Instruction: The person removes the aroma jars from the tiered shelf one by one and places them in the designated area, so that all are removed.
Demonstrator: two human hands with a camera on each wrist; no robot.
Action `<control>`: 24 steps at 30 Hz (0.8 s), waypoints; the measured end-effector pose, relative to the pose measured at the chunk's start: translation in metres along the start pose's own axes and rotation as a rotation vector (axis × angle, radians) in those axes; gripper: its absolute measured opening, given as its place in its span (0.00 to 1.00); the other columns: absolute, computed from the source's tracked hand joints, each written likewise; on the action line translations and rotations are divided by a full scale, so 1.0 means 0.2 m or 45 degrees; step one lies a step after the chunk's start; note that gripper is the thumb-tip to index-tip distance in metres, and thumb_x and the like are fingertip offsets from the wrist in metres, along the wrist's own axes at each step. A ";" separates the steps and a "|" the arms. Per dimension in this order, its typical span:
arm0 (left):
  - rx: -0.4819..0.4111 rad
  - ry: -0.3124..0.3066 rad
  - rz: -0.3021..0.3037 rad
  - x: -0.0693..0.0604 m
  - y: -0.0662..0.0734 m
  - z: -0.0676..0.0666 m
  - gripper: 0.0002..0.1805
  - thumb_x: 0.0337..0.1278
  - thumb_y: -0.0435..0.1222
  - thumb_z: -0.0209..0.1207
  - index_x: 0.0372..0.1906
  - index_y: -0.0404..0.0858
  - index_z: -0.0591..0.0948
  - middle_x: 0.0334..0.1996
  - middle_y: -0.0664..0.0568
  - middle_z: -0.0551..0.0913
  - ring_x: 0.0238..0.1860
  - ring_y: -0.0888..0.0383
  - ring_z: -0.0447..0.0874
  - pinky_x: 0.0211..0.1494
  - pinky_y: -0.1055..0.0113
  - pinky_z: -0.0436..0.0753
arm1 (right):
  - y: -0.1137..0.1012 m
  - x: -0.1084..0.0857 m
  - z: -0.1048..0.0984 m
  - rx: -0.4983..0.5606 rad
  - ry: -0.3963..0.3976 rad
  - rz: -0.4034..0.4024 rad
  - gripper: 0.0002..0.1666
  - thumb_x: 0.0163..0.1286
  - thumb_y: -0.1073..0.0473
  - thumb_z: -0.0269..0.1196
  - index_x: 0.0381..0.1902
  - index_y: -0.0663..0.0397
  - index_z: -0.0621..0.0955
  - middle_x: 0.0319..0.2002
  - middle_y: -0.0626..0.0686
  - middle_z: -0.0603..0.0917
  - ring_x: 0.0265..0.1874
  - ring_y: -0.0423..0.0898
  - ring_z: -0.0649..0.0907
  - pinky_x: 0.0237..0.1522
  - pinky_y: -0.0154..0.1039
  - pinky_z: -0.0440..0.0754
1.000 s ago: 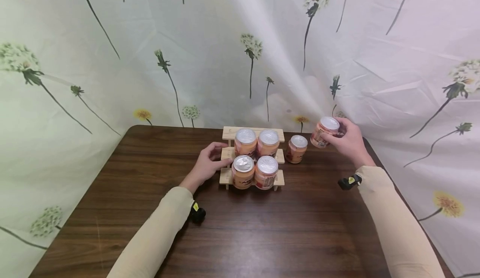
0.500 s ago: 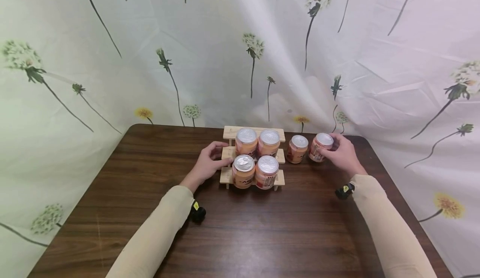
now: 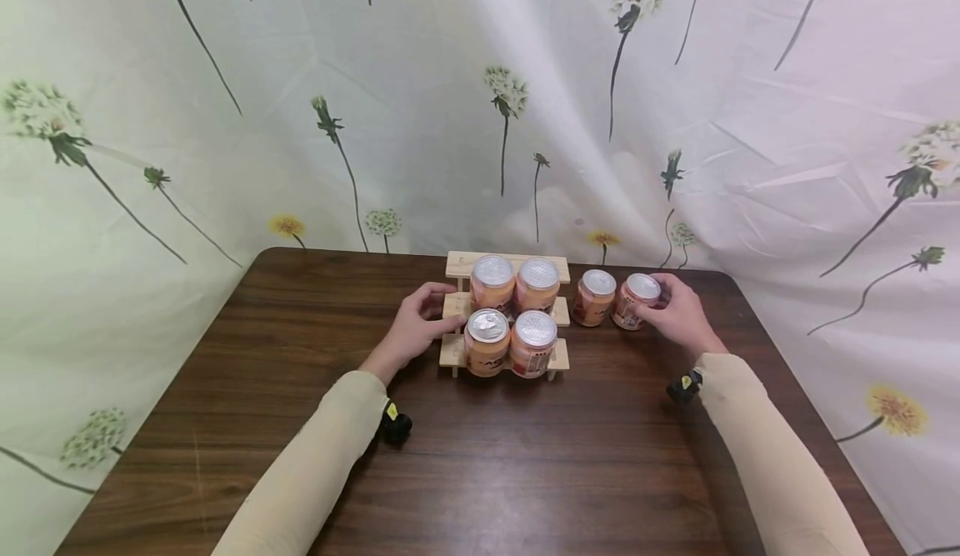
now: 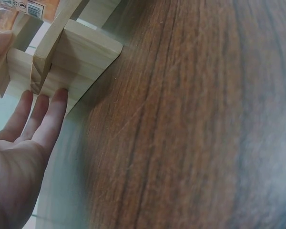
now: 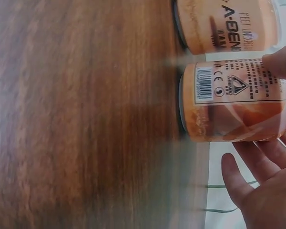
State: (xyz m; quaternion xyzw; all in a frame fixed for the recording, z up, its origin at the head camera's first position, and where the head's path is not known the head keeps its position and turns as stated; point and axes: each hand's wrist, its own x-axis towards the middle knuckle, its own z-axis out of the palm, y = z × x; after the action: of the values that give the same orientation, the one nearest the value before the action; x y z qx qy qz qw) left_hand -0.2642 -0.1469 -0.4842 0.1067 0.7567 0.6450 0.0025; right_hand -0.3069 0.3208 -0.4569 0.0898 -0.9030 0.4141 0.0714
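Note:
In the head view my right hand (image 3: pixel 681 316) grips an orange can (image 3: pixel 631 310) with a silver lid, upright at the back right of the table. Its thumb lies on the printed label, seen in the right wrist view, and the other fingers are partly behind the can. Just left of it stands a matching can (image 3: pixel 593 304). My left hand (image 3: pixel 411 331) touches the left end of a stepped wooden rack (image 3: pixel 561 356), its fingers fairly straight in the left wrist view. Several like cans (image 3: pixel 485 353) stand on the rack in two rows.
The dark wood-grain table (image 3: pixel 480 464) runs back to a pale curtain (image 3: pixel 420 122) printed with dandelions. The rack's top step (image 3: pixel 506 263) is bare behind the cans. A strapped black camera (image 3: pixel 396 427) sits at each wrist.
My right hand has lowered its can from the air to the table, then shifted it slightly left, close to the neighbouring can. My left hand and the rack have stayed in place.

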 end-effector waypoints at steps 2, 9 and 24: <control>-0.001 0.003 0.000 0.00 0.00 0.00 0.28 0.62 0.30 0.72 0.66 0.36 0.77 0.61 0.34 0.79 0.61 0.38 0.81 0.51 0.66 0.85 | 0.00 0.00 0.00 -0.011 -0.011 0.003 0.37 0.65 0.64 0.73 0.66 0.74 0.71 0.60 0.72 0.80 0.57 0.64 0.83 0.49 0.25 0.79; -0.006 0.002 0.011 0.01 -0.01 -0.01 0.29 0.62 0.31 0.72 0.67 0.36 0.76 0.62 0.33 0.78 0.62 0.38 0.81 0.53 0.66 0.84 | 0.00 0.00 0.00 -0.001 -0.034 0.037 0.39 0.66 0.60 0.75 0.67 0.72 0.69 0.63 0.71 0.78 0.62 0.66 0.81 0.64 0.58 0.80; -0.008 -0.003 0.005 0.00 0.00 0.01 0.29 0.62 0.31 0.72 0.66 0.36 0.77 0.62 0.34 0.78 0.62 0.38 0.81 0.52 0.64 0.85 | -0.11 0.00 -0.12 0.060 0.028 -0.015 0.45 0.73 0.48 0.71 0.76 0.65 0.65 0.73 0.69 0.71 0.73 0.66 0.71 0.71 0.64 0.69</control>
State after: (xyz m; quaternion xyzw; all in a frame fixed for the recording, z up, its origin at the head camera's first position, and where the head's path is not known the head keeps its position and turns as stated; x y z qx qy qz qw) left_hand -0.2647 -0.1458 -0.4845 0.1089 0.7545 0.6472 0.0025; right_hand -0.2998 0.3245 -0.4250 0.0922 -0.8916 0.4357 0.0818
